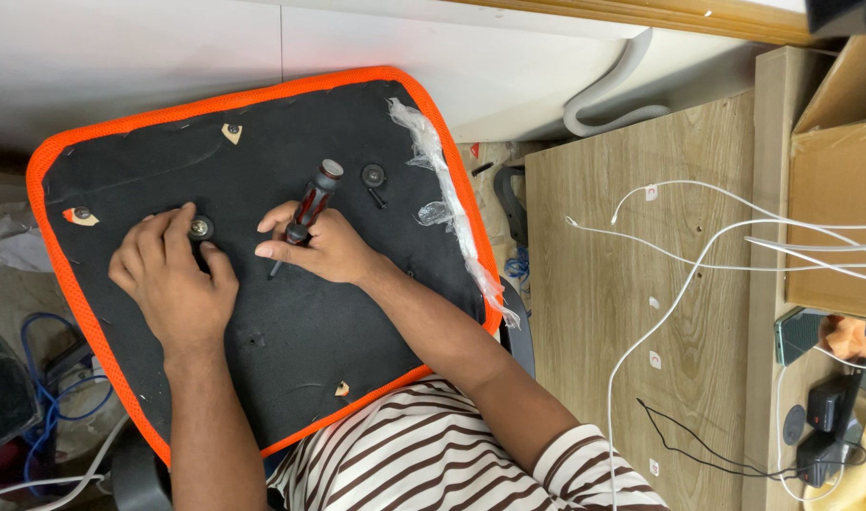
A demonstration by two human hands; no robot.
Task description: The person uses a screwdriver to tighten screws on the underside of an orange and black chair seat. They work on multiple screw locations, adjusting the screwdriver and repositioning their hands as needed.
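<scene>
Right hand (324, 248) grips screwdriver (305, 213), slanted: butt upper-right, tip lower-left.

head camera, looking steeply down (close), over hands (253, 265)

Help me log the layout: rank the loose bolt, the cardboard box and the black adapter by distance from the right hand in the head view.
1. Loose bolt, just past the right hand on the seat.
2. Cardboard box, far side, on the desk.
3. Black adapter, desk's near corner, barely farther.
</scene>
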